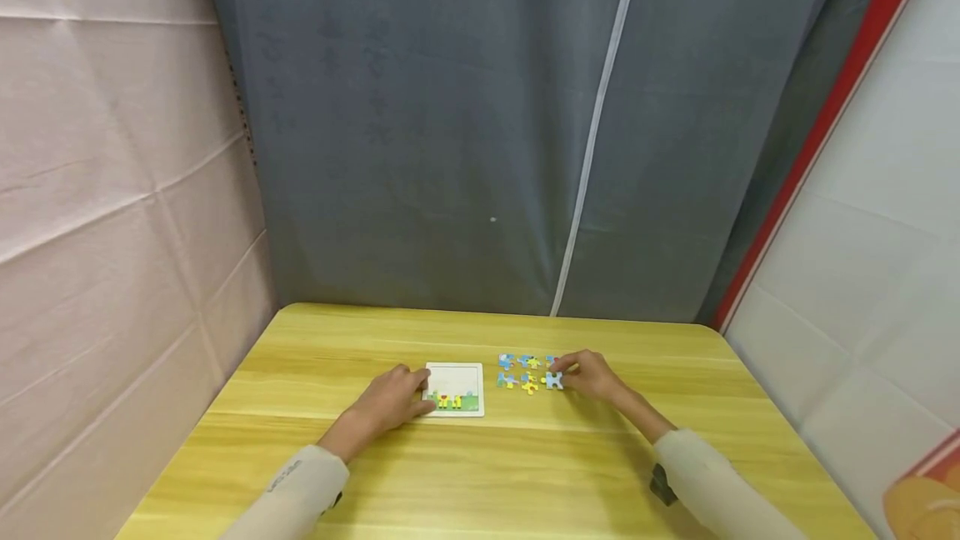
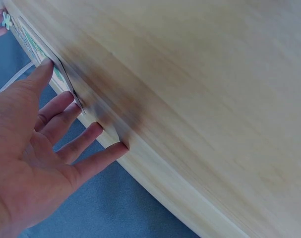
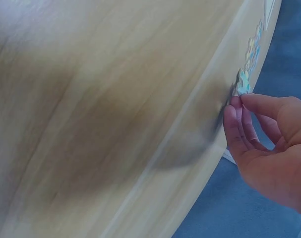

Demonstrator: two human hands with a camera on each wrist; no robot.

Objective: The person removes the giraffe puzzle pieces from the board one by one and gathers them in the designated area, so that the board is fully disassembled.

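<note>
A white puzzle board (image 1: 454, 380) lies on the yellow wooden table (image 1: 480, 473), with a few coloured pieces fitted along its near edge. My left hand (image 1: 418, 392) rests flat at the board's left edge, fingers straight and spread (image 2: 81, 110), tips touching the board (image 2: 38, 47) and tabletop. Several loose blue and yellow pieces (image 1: 525, 373) lie to the board's right. At their right end my right hand (image 1: 567, 375) pinches a blue piece (image 1: 553, 381) between thumb and fingertips. The right wrist view shows that pinch (image 3: 238, 100) on the piece (image 3: 243, 83), low on the table.
A grey curtain (image 1: 465, 132) hangs behind the table, a beige cloth wall (image 1: 112, 190) stands to the left and a white panel with a red strip (image 1: 862, 215) to the right. Bare tabletop lies in front of the board and pieces.
</note>
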